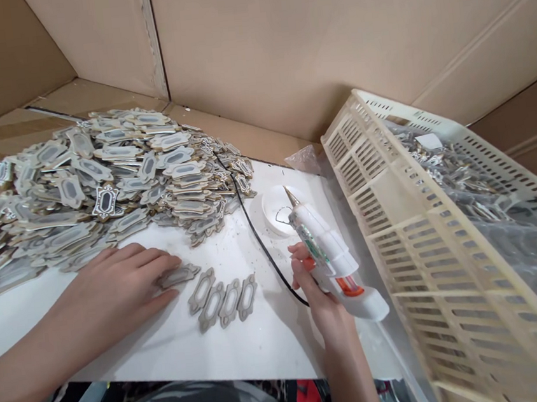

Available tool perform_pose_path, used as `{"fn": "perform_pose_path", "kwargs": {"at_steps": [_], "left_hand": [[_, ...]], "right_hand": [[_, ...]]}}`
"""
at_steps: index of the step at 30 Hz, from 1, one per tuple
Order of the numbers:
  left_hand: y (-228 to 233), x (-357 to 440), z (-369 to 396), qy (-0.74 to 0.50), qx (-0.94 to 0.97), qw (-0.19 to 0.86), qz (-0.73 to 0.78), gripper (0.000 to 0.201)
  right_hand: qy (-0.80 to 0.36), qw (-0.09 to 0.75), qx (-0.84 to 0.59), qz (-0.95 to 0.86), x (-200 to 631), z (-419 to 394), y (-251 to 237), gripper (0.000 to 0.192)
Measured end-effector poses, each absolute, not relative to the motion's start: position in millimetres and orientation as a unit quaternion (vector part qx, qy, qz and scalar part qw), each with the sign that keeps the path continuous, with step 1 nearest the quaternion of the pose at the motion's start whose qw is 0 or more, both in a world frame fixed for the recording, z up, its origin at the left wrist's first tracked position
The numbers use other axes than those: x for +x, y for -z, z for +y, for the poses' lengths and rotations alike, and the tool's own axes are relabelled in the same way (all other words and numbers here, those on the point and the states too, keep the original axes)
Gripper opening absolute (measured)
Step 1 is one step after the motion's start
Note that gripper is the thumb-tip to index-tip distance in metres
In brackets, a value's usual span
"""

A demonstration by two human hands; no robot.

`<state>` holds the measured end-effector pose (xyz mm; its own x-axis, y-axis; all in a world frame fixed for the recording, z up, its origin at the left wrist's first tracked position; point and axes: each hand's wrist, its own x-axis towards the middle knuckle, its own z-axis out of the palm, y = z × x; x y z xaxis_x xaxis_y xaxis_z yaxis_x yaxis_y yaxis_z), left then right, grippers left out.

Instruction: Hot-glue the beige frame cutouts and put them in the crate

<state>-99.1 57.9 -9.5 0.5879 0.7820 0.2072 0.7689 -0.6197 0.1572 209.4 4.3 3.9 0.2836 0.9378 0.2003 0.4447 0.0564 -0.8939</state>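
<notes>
Left hand (119, 287): lying flat and open, palm down, on the white worktop (246, 350), fingertips touching the grey frame-shaped piece (179, 275) nearest them.

Row of four like pieces (224, 300): lying face down, side by side, just right of that piece, toward the worktop's front edge.

Right hand (313, 286): gripping the white glue gun (335, 261) by its handle, nozzle pointing up and away over a small white dish (276, 210) near the worktop's right edge. An orange part is showing on the gun — its green label is too small to read.

Black cord (258, 240): running across the worktop from the heap toward the gun.

Heap of pieces (103, 180): filling the worktop's back left corner, grey centres, pale and gold-edged rims.

Cream slatted crate (447, 252): standing off the right edge, tilted, holding more pieces in clear plastic.

Cardboard walls (304, 37): rising behind.

Garment below the front edge — printed lettering upside down, not legible.
</notes>
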Motion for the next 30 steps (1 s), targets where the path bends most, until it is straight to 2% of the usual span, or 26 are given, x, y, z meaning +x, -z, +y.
{"fn": "perform_pose_path", "kwargs": {"at_steps": [8,15,21,25,30], "left_hand": [[17.6,-105.3,61.9,-0.207,0.883,0.013,0.421,0.035],[-21.4,-81.8,62.5,-0.336,0.849,-0.16,0.374,0.013],[-50.1,-54.5,73.3,-0.366,0.852,-0.179,0.327,0.007],[-45.8,-48.4,78.9,-0.384,0.854,-0.213,0.279,0.017],[-38.8,-47.3,79.9,-0.392,0.854,-0.192,0.283,0.017]], "right_hand": [[-0.239,0.495,-0.621,-0.558,208.0,8.6,-2.3,0.018],[-0.261,0.477,-0.575,-0.612,202.4,3.3,-3.7,0.015],[-0.269,0.45,-0.505,-0.686,205.3,-1.4,3.7,0.014],[-0.271,0.446,-0.5,-0.691,206.1,-1.5,5.2,0.014],[-0.269,0.44,-0.507,-0.691,203.0,-0.7,1.9,0.019]]}}
